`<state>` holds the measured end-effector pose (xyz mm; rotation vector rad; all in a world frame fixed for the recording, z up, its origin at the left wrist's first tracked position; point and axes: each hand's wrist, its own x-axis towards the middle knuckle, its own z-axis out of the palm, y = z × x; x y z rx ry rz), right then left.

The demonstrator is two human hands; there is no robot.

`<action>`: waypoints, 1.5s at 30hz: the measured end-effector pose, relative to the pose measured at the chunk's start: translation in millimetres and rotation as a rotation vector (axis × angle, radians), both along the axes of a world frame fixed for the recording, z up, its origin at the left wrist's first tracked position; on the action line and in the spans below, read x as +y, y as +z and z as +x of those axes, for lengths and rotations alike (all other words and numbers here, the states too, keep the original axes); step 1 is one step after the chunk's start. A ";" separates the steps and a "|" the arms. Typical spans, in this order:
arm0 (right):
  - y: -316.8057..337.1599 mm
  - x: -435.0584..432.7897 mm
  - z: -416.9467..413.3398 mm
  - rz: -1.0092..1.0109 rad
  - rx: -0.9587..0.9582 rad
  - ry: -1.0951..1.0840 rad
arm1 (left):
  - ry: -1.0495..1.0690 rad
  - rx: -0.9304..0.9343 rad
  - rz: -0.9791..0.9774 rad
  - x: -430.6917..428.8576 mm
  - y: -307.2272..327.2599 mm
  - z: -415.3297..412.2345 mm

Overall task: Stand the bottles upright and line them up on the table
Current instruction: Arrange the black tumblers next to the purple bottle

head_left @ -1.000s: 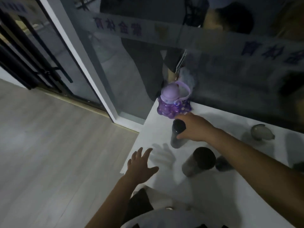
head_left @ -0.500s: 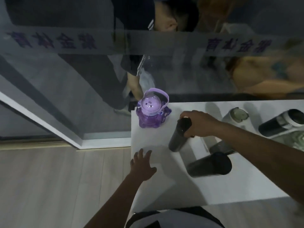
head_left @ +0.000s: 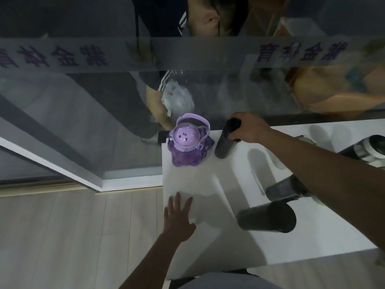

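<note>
A purple bottle point(head_left: 186, 146) with a domed lid and a strap stands upright at the far left corner of the white table point(head_left: 208, 247). Just right of it stands a slim black bottle point(head_left: 224, 144), and my right hand point(head_left: 249, 129) grips its top. My left hand point(head_left: 178, 219) lies flat with spread fingers on the table's left edge, holding nothing. A wide dark tumbler point(head_left: 267, 217) lies on its side near the middle. Behind it lies another dark bottle point(head_left: 284, 188), partly hidden by my right forearm. A black and silver bottle point(head_left: 366, 148) lies at the right edge.
A glass wall point(head_left: 187, 84) with a frosted strip of printed characters runs right behind the table. Reflected in it are a person and a white bag. Pale wood floor point(head_left: 62, 236) lies left of the table.
My right hand has carried the slim black bottle from the table's middle to the back, beside the purple bottle, and it now stands upright. My left hand stays on the table edge.
</note>
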<state>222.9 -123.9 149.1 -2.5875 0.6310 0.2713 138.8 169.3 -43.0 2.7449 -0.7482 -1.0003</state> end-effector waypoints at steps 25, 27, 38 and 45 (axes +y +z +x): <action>41.3 20.5 -111.0 0.211 -0.188 -0.149 | 0.062 -0.036 -0.059 -8.5 9.0 3.2; 48.6 31.2 -154.6 0.218 -0.168 -0.170 | 0.052 -0.040 -0.084 -14.3 10.4 1.2; -6.2 61.7 -253.6 0.027 -0.041 -0.022 | -0.123 -0.027 -0.070 -39.5 -1.1 -19.4; 14.7 20.1 -220.7 0.070 -0.003 0.066 | -0.130 -0.038 -0.019 -45.9 -2.2 -26.1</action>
